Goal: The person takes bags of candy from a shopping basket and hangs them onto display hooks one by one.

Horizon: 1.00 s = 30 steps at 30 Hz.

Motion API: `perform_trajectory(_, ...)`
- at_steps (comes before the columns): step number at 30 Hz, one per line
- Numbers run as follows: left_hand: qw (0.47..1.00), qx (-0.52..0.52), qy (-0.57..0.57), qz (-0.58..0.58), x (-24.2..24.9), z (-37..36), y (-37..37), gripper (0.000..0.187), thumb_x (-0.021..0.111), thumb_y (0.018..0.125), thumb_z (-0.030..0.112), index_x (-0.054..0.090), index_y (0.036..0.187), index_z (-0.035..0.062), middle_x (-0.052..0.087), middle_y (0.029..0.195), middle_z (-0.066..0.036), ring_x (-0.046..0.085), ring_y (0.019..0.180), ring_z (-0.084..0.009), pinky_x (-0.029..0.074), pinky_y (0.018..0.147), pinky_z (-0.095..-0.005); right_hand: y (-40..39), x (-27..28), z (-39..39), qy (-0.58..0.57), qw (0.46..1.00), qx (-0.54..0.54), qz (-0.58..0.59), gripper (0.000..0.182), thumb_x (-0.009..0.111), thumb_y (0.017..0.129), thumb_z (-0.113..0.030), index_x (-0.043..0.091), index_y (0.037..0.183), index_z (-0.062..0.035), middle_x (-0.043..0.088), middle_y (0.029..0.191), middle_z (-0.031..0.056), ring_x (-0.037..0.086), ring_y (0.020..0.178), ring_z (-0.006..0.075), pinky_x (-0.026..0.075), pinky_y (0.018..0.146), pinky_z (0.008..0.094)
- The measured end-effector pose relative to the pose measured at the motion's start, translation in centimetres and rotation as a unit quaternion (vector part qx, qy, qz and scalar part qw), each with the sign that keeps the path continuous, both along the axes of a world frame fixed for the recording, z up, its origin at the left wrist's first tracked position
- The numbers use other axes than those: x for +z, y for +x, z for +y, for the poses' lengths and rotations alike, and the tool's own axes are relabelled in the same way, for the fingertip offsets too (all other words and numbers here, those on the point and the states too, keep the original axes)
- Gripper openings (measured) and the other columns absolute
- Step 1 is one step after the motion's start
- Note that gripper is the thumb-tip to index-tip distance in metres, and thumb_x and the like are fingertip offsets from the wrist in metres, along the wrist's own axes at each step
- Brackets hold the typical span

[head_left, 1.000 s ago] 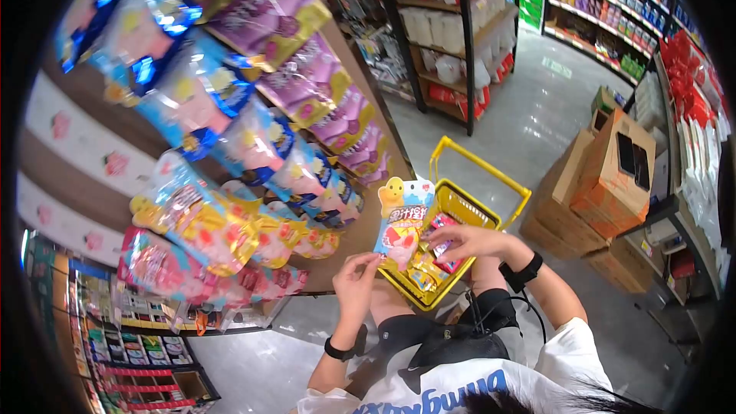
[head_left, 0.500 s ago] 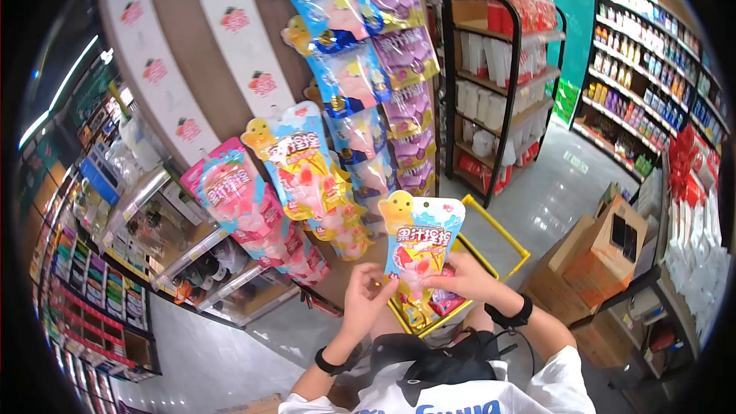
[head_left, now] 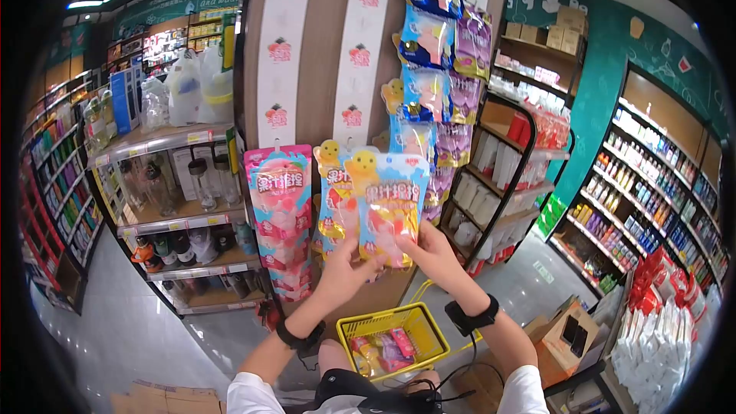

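Both my hands hold up a blue-and-yellow candy pouch [head_left: 391,195] with a yellow cartoon figure at its top left corner. My left hand [head_left: 346,270] grips its lower left edge; my right hand [head_left: 431,257] pinches the lower right edge. Just behind it, partly covered, hangs a strip of similar pouches [head_left: 328,184]. To the left is a column of pink pouches [head_left: 279,207]. Blue pouches [head_left: 427,34] and purple pouches [head_left: 472,42] hang at the upper right of the panel. Below my hands, a yellow shopping basket [head_left: 356,323] contains several colourful packets [head_left: 393,349].
A glass-and-bottle shelf [head_left: 176,224] stands to the left of the display panel [head_left: 318,46]. On the right are a black-framed rack [head_left: 529,153], a cardboard box [head_left: 563,341] with a phone on it, and white packages [head_left: 655,341]. Flattened cardboard [head_left: 172,399] lies at lower left.
My hands have raised the pouch from just over the basket to in front of the hanging pouches. The view has turned and levelled, bringing the basket's interior into sight.
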<state>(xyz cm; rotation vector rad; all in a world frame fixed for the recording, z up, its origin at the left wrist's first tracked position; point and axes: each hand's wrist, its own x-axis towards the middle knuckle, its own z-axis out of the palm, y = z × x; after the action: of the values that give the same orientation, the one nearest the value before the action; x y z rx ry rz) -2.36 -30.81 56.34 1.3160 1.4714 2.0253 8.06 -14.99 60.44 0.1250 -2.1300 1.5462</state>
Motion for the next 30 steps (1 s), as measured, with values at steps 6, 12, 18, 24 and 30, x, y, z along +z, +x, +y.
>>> perform_trajectory(6, 0.997, 0.063, 0.016, 0.036, 4.7, 0.9, -5.4, 0.03, 0.06, 0.092, 0.018, 0.052, 0.115, -0.0003, 0.063, 0.097, -0.004, 0.064, 0.087, -0.0104, 0.051, 0.071, -0.0224, -5.4, 6.5, -1.3, 0.019, 0.999, -0.004, 0.049, 0.035, 0.062, 0.089, -0.012, 0.045, 0.117, 0.0011, 0.059, 0.107, 0.0054, 0.057, 0.095, 0.0085, 0.048, 0.081, 0.0245)
perform_trajectory(12, 0.995, 0.088, 0.054, -0.01, 7.8, 2.0, -7.5, 0.027, 0.059, 0.093, 0.019, 0.053, 0.111, -0.0008, 0.063, 0.097, -0.005, 0.065, 0.083, -0.0115, 0.053, 0.069, -0.0246, -9.5, 8.9, -0.3, 0.029, 0.996, -0.015, 0.086, 0.04, 0.065, 0.088, -0.017, 0.041, 0.114, 0.0002, 0.063, 0.098, 0.0107, 0.061, 0.085, 0.0107, 0.05, 0.069, 0.0259)
perform_trajectory(18, 0.989, 0.107, 0.097, 0.044, 7.4, 3.6, -10.1, 0.026, 0.06, 0.093, 0.021, 0.053, 0.107, -0.0002, 0.062, 0.091, -0.004, 0.065, 0.081, -0.0098, 0.051, 0.065, -0.0235, -10.6, 10.3, -0.7, -0.045, 0.995, 0.004, 0.085, 0.058, 0.065, 0.088, -0.013, 0.026, 0.131, -0.0042, 0.063, 0.105, 0.0153, 0.062, 0.088, 0.0145, 0.053, 0.068, 0.0276)
perform_trajectory(24, 0.975, 0.188, 0.089, 0.084, 7.1, 3.8, -10.6, 0.037, 0.064, 0.087, 0.03, 0.058, 0.102, -0.0032, 0.065, 0.085, -0.011, 0.063, 0.077, -0.0177, 0.048, 0.069, -0.0316, -10.5, 10.1, -1.4, -0.024, 0.994, -0.008, 0.108, 0.076, 0.059, 0.091, -0.012, 0.008, 0.147, -0.0138, 0.061, 0.107, 0.0118, 0.061, 0.082, 0.012, 0.053, 0.063, 0.0256)
perform_trajectory(30, 0.971, 0.22, 0.011, 0.091, 7.7, 2.7, -9.6, 0.041, 0.065, 0.085, 0.034, 0.058, 0.101, -0.0034, 0.064, 0.082, -0.013, 0.061, 0.075, -0.0195, 0.046, 0.067, -0.0335, -10.9, 9.6, -0.7, 0.082, 0.99, -0.019, 0.112, 0.066, 0.054, 0.094, -0.017, 0.017, 0.149, -0.0145, 0.057, 0.109, 0.0053, 0.057, 0.082, 0.0082, 0.051, 0.062, 0.0236)
